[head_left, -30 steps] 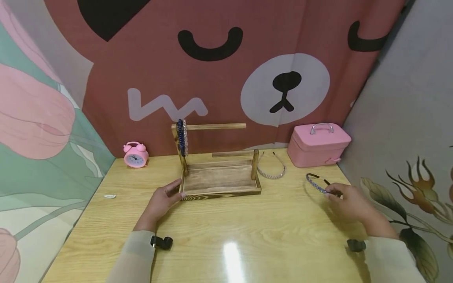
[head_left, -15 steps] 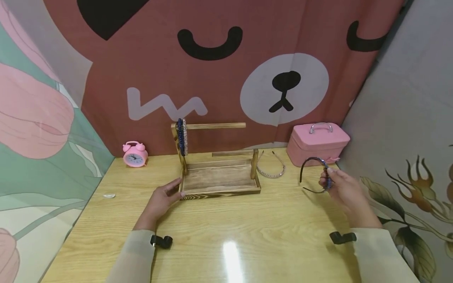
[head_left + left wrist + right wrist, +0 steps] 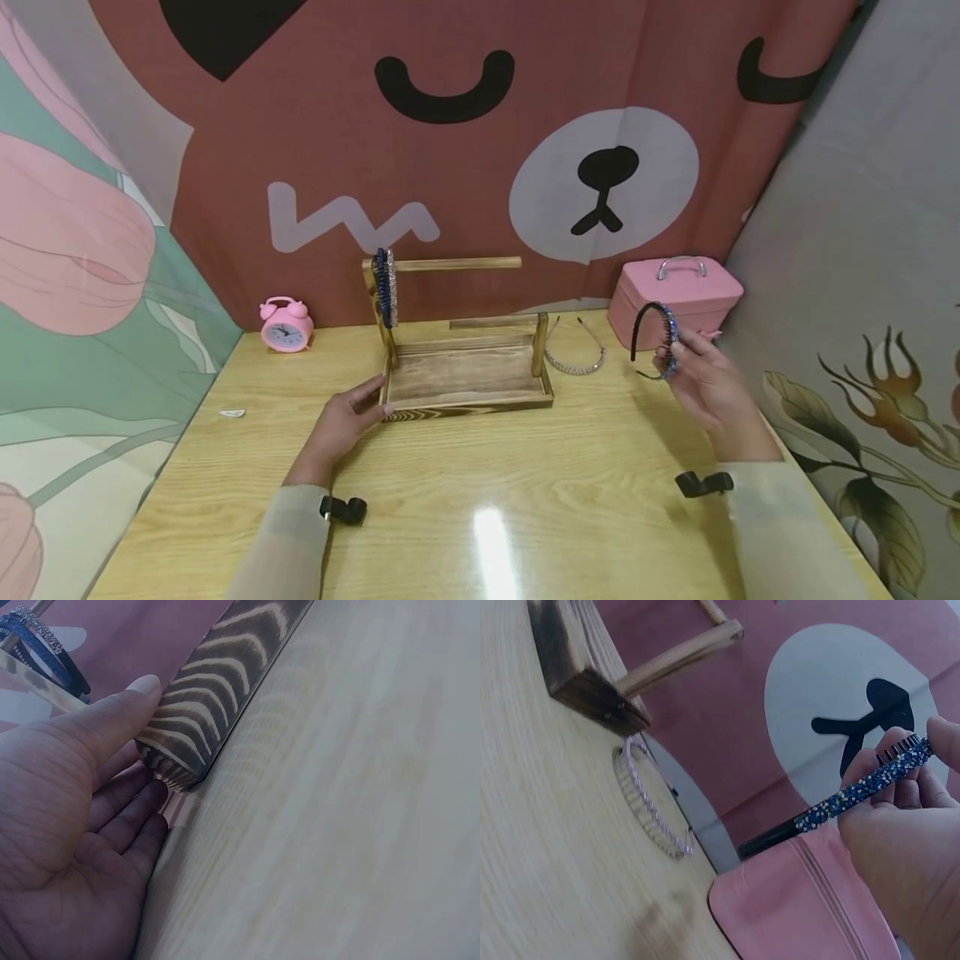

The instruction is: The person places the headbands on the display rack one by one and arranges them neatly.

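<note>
My right hand (image 3: 708, 387) holds a headband with blue sparkling stones (image 3: 862, 786) up off the table. Black comb teeth line its inner side, and its black ends point left in the head view. A wooden rack (image 3: 465, 373) has a shallow tray base and two posts with a bar on each. At its front left corner my left hand (image 3: 343, 429) grips the frame, thumb on the front edge and fingers round the side. Two headbands (image 3: 386, 287), one dark blue and one silvery, hang on the upper bar by the left post. A pale pink beaded headband (image 3: 576, 369) lies right of the rack.
Behind my right hand stands a pink case (image 3: 675, 300) with a metal handle. A pink alarm clock (image 3: 287, 327) is at the back left of the table (image 3: 450, 492), and a small white clip-like piece (image 3: 232, 412) lies in front of it.
My right hand has lifted the blue headband off the right side of the table, turned it upright and moved it left. My left hand has stayed on the rack's corner.
</note>
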`<state>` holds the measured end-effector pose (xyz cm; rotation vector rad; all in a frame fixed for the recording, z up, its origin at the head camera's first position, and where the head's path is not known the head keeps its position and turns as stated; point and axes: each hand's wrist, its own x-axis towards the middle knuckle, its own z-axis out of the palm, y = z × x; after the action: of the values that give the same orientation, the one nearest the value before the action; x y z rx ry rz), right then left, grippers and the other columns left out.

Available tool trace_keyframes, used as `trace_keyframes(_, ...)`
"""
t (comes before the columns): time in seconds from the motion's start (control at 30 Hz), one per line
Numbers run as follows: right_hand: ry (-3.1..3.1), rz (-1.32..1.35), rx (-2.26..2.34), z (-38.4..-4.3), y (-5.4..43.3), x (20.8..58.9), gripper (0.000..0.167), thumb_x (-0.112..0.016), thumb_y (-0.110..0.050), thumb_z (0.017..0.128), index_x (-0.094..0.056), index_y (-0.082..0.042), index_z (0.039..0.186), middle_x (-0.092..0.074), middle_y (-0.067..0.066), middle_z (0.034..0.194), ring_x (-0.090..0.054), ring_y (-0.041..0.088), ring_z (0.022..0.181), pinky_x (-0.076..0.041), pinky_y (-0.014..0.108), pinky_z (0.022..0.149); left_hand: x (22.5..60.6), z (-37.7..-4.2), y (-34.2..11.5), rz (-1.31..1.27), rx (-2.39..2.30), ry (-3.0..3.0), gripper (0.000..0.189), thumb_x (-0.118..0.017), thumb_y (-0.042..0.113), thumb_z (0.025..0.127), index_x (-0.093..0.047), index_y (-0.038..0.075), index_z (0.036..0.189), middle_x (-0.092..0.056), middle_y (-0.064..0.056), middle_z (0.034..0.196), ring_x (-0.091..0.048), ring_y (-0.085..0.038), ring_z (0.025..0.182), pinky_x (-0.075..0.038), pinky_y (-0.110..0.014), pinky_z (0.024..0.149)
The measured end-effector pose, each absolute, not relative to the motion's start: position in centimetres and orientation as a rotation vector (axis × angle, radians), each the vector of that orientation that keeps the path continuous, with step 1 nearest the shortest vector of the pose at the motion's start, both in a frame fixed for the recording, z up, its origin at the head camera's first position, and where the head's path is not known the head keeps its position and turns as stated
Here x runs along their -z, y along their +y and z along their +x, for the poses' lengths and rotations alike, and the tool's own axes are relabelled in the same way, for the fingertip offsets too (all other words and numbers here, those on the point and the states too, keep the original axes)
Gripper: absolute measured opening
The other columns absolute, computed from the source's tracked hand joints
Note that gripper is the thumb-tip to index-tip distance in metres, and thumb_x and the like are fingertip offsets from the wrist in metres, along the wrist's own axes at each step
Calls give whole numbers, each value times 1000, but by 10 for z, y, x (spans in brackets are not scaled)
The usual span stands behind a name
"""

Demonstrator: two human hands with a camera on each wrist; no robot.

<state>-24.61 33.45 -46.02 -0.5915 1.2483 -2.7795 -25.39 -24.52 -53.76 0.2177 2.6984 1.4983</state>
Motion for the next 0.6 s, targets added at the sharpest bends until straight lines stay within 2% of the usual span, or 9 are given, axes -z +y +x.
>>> trace_keyframes(0.23,1272,-627,2816,-250,308,448,40,-33,8,115,-69,2,130,-68,10,112,-69,18,104,-57,28,98,537,-254,-244,231,-1502,2700,67,-78,27,104,-52,12,163,-53,-18,164,-48,-40,154,-39,-58,128)
trace_keyframes(0.4,1216,-590,2906,-257,285,428,28,-43,2,115,-70,1,123,-65,9,112,-66,18,101,-56,28,95,538,-255,-244,227,-1498,2707,67,-79,27,104,-53,12,163,-52,-17,165,-49,-39,154,-40,-57,128)
trace_keyframes(0.6,1185,-627,2937,-272,256,398,27,-51,-3,114,-65,2,136,-63,8,111,-58,18,98,-54,28,89,539,-255,-246,221,-1499,2699,67,-79,28,104,-53,14,163,-51,-16,166,-48,-39,155,-39,-57,128)
